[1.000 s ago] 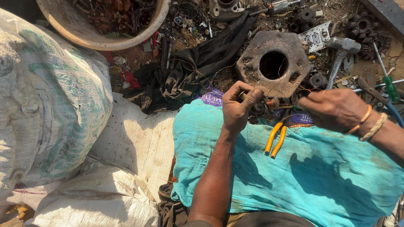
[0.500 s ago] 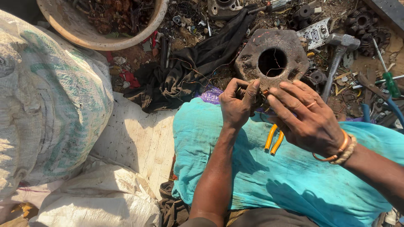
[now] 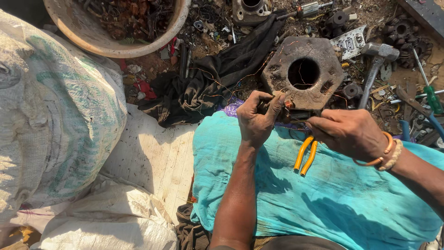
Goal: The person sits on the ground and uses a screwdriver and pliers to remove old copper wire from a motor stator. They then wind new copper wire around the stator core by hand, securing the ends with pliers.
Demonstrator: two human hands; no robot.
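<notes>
My left hand (image 3: 257, 118) pinches a small metal part wound with copper wire (image 3: 285, 107) just above the turquoise cloth (image 3: 323, 199) over my lap. My right hand (image 3: 349, 134), with bangles at the wrist, is closed right next to that part, fingers touching it and a thin wire strand. Orange-handled pliers (image 3: 305, 156) lie on the cloth below both hands. Behind the hands sits a rusty hexagonal metal block (image 3: 303, 71) with a round hole.
A large woven sack (image 3: 51, 120) fills the left side. A round basin of scrap (image 3: 120, 23) sits top left. A black cloth (image 3: 212, 83), a hammer (image 3: 374, 65), a green screwdriver (image 3: 430, 92) and several scrap parts litter the ground.
My right hand came left to meet the left hand over the part, then drew back slightly right, pulling at the wire. The left hand stayed in place.
</notes>
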